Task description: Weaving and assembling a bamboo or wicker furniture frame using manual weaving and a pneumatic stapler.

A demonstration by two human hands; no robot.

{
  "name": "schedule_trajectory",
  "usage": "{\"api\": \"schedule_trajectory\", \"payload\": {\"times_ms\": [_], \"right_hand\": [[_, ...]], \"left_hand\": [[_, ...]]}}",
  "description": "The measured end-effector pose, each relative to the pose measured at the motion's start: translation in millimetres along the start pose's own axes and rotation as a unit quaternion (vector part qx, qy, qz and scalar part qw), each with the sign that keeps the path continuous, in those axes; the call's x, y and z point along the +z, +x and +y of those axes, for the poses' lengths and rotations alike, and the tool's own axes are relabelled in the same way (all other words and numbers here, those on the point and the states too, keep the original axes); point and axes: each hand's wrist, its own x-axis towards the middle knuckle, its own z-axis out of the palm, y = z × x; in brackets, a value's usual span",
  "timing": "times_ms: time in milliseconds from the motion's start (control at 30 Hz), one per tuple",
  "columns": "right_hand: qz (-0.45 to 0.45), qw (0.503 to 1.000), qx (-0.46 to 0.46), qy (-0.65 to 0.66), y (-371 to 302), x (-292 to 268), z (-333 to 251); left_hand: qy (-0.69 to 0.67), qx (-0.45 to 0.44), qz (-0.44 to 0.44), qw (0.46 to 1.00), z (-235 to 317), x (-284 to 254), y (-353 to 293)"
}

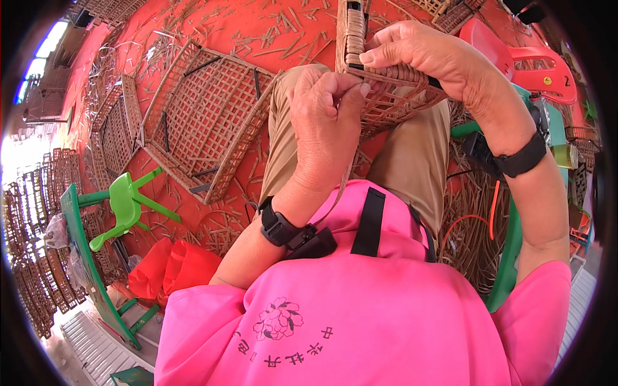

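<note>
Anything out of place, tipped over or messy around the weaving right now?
Yes. A green plastic stool lies tipped on its side on the red floor, and cut rattan scraps are strewn across it. The woven piece held by the left hand and right hand looks intact.

Red chair (539, 64): small round yellow sticker (upper right of the frame), dark mark on it.

Your wicker frame (380, 77) rests tilted on your lap, brown, half-woven, a loose strip (341, 186) trailing down.
</note>
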Motion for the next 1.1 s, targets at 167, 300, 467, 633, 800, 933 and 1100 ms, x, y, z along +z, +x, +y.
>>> {"api": "schedule_trajectory", "payload": {"times_ms": [167,300,467,633,800,933,1100], "right_hand": [[-0.027,1.000,0.002,0.011,3,0,0],[-0.021,1.000,0.000,0.017,4,-2,4],[-0.044,0.998,0.034,0.035,1,-6,-3],[-0.061,0.998,0.027,-0.007,6,-6,-3],[-0.097,0.992,0.059,0.058,11,-9,-3],[-0.066,0.995,0.054,0.042,9,-7,-3],[-0.067,0.991,0.071,0.093,13,-6,0]], "left_hand": [[0.052,0.145,0.054,0.987,-21,7,0],[0.084,0.198,0.075,0.974,-27,11,1],[0.122,0.215,0.071,0.966,-26,10,3],[0.078,0.205,0.090,0.971,-36,14,1],[0.045,0.181,0.105,0.977,-36,16,-1],[0.043,0.164,0.076,0.983,-32,10,-2],[-0.011,0.189,0.104,0.976,-42,14,3]]}}
